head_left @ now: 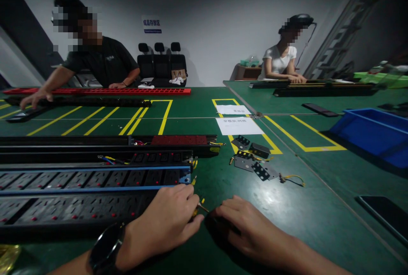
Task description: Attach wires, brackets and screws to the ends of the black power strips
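My left hand (174,213), a watch on its wrist, is closed at the right end of the nearest black power strip (73,209). A short yellow wire with a thin metal end (203,208) sticks out between its fingers and points toward my right hand (244,224). The right hand is closed too, fingers curled downward just above the table; what they hold, if anything, is hidden. Behind the left hand lies a blue-edged power strip (95,178) with a row of black sockets and red dots. Its right end shows yellow wires.
Farther back lie more black strips (159,157), one with red sockets (178,140). Perforated metal brackets (245,162), a loose yellow wire (295,178) and paper sheets (239,126) lie ahead. A blue bin (372,134) and a phone (384,213) are at right. Two people work across the table.
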{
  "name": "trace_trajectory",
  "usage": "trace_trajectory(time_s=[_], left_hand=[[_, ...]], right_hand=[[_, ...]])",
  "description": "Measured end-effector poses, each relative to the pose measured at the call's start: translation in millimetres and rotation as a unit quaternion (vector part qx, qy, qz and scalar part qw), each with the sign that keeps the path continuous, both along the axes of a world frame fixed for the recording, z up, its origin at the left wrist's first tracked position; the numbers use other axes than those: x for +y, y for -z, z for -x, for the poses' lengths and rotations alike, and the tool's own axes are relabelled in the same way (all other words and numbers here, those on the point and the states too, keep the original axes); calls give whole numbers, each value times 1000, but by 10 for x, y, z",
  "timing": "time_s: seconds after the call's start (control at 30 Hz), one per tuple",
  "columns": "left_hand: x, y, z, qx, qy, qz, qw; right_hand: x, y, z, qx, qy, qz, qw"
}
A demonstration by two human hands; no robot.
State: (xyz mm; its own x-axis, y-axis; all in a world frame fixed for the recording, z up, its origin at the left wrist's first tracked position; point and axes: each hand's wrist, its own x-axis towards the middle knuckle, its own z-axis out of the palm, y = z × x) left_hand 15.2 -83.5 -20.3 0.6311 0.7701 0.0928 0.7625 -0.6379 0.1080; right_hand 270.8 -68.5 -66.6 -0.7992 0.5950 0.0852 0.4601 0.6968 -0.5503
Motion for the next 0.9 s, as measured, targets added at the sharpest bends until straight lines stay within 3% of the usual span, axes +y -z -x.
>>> trace_trajectory(time_s=[0.2, 0.9], left_hand=[[62, -104, 52, 21, 33, 25, 999], [11, 56, 11, 3, 27, -44, 999]], right_hand=[[-5, -11, -6, -1, 0, 4, 1000], [4, 13, 13, 14, -3, -12, 1000]])
